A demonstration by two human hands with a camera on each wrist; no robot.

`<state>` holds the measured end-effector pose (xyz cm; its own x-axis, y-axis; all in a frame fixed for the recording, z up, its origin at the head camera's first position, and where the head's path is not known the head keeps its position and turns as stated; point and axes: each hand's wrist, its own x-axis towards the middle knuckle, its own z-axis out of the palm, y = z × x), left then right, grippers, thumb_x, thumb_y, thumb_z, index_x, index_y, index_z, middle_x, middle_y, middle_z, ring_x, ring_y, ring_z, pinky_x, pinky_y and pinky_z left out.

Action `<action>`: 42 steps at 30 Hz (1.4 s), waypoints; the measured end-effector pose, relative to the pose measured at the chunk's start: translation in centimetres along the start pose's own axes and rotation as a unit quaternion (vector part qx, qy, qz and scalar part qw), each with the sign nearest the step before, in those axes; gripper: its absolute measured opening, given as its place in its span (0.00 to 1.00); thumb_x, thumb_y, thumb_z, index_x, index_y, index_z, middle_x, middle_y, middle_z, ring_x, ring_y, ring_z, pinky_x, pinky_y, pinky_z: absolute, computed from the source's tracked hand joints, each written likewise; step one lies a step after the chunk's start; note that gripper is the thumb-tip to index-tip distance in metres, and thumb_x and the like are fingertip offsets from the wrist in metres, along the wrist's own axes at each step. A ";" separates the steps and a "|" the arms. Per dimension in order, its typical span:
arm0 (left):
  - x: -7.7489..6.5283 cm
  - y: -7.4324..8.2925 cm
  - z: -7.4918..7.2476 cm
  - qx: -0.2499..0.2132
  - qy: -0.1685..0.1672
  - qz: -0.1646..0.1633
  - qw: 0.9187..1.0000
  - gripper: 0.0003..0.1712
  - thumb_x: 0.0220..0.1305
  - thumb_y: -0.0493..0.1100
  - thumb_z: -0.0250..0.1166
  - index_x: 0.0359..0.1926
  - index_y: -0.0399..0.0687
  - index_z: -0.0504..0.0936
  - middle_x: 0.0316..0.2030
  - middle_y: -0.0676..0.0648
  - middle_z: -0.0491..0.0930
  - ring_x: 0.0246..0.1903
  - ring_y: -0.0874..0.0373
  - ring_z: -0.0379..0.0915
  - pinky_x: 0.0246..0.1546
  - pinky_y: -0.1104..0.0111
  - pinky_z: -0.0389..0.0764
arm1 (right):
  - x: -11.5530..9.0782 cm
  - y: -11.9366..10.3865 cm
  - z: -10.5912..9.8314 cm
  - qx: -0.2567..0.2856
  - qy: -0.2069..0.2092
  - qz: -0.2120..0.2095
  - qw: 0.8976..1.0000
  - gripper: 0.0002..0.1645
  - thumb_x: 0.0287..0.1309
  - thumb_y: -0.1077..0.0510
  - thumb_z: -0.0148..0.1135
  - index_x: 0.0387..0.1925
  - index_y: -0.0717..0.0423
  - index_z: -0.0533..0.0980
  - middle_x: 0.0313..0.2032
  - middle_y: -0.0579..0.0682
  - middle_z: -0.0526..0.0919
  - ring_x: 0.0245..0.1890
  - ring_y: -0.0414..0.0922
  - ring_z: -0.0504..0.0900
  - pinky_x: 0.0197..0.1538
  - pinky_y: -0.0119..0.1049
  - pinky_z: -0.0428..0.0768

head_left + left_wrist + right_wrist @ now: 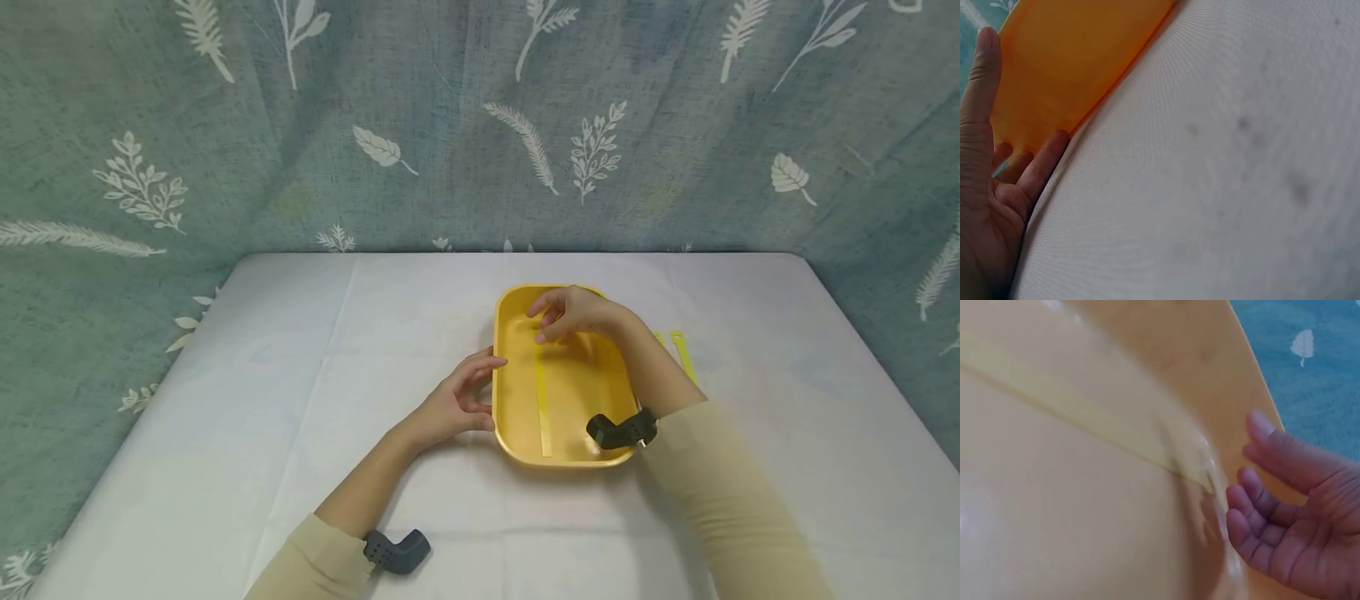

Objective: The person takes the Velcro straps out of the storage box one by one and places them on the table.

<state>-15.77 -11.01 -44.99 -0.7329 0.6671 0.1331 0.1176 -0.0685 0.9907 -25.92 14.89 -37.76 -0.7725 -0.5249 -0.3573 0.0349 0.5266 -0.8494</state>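
A yellow-orange tray (517, 400) with rounded corners and raised walls sits on the white-covered table. Inside it lies a flat, lighter yellow strip (543, 408), running lengthwise on the floor. My left hand (457, 400) touches the tray's left wall from outside, its fingers spread and one fingertip at the rim; the left wrist view shows the thumb and fingers against the wall (1079, 56). Over the far part of the tray is my right hand (573, 312), fingers loosely bent. In the right wrist view it is beside the strip's far end (1191, 478), with nothing visible between the fingers.
To the right of the tray, partly behind my right forearm, lie more yellow strips (682, 354), one with a slotted end. White cloth (390, 333) covers the table. A green-blue leaf-patterned curtain (450, 125) hangs behind it.
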 end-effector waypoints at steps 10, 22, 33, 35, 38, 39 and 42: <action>0.1 0.0 0.0 0.004 -0.002 0.005 1.000 0.54 0.43 0.57 0.72 0.68 0.43 0.58 0.74 0.41 0.37 0.71 0.39 0.42 0.51 0.60 0.80 | 0.6 1.3 1.2 -0.105 0.054 -0.010 0.993 0.30 0.44 0.61 0.75 0.50 0.63 0.74 0.31 0.50 0.76 0.30 0.43 0.71 0.33 0.29 0.72; 0.2 -0.1 0.0 0.006 -0.004 0.011 1.000 0.55 0.42 0.57 0.72 0.68 0.41 0.58 0.74 0.41 0.37 0.71 0.39 0.44 0.50 0.61 0.81 | 0.9 1.2 2.5 -0.218 0.080 -0.062 0.971 0.31 0.43 0.53 0.76 0.47 0.61 0.74 0.29 0.50 0.74 0.31 0.43 0.71 0.35 0.31 0.71; 0.1 -0.3 -0.1 0.008 0.000 0.013 1.000 0.54 0.43 0.55 0.72 0.67 0.40 0.58 0.74 0.41 0.38 0.69 0.38 0.47 0.50 0.61 0.81 | 1.6 0.9 3.3 -0.283 0.076 -0.062 0.954 0.44 0.35 0.40 0.78 0.53 0.55 0.73 0.34 0.49 0.75 0.35 0.44 0.72 0.37 0.33 0.73; 0.1 -0.3 -0.1 0.014 0.000 0.014 1.000 0.53 0.43 0.55 0.72 0.67 0.41 0.59 0.74 0.42 0.38 0.69 0.38 0.47 0.49 0.61 0.81 | 1.7 0.8 3.4 -0.293 0.079 -0.060 0.951 0.45 0.34 0.39 0.79 0.53 0.54 0.73 0.33 0.48 0.75 0.33 0.43 0.72 0.35 0.32 0.73; 0.2 -0.3 -0.1 0.020 0.000 0.015 1.000 0.53 0.44 0.56 0.72 0.67 0.42 0.59 0.74 0.42 0.39 0.70 0.38 0.47 0.49 0.61 0.81 | 1.7 0.8 3.5 -0.298 0.081 -0.055 0.950 0.43 0.34 0.39 0.78 0.52 0.53 0.73 0.34 0.48 0.76 0.33 0.43 0.73 0.35 0.32 0.73; 0.2 -0.3 -0.1 0.019 -0.001 0.015 1.000 0.53 0.44 0.57 0.72 0.68 0.42 0.59 0.74 0.42 0.38 0.70 0.38 0.47 0.49 0.61 0.81 | 1.7 0.8 3.5 -0.296 0.080 -0.054 0.950 0.42 0.35 0.40 0.78 0.51 0.54 0.73 0.34 0.48 0.76 0.33 0.43 0.73 0.35 0.32 0.73; 0.2 -0.3 -0.1 0.016 -0.001 0.014 1.000 0.53 0.44 0.56 0.72 0.68 0.42 0.59 0.74 0.42 0.38 0.70 0.38 0.46 0.49 0.61 0.81 | 1.6 0.9 3.5 -0.286 0.075 -0.053 0.954 0.39 0.37 0.43 0.78 0.50 0.54 0.73 0.35 0.48 0.77 0.34 0.43 0.74 0.38 0.32 0.74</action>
<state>-16.03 -10.89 -45.28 -0.7278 0.6666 0.1611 0.1600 -0.0633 0.9851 -24.96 12.18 -40.42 -0.8358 -0.5168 -0.1851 -0.3675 0.7773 -0.5107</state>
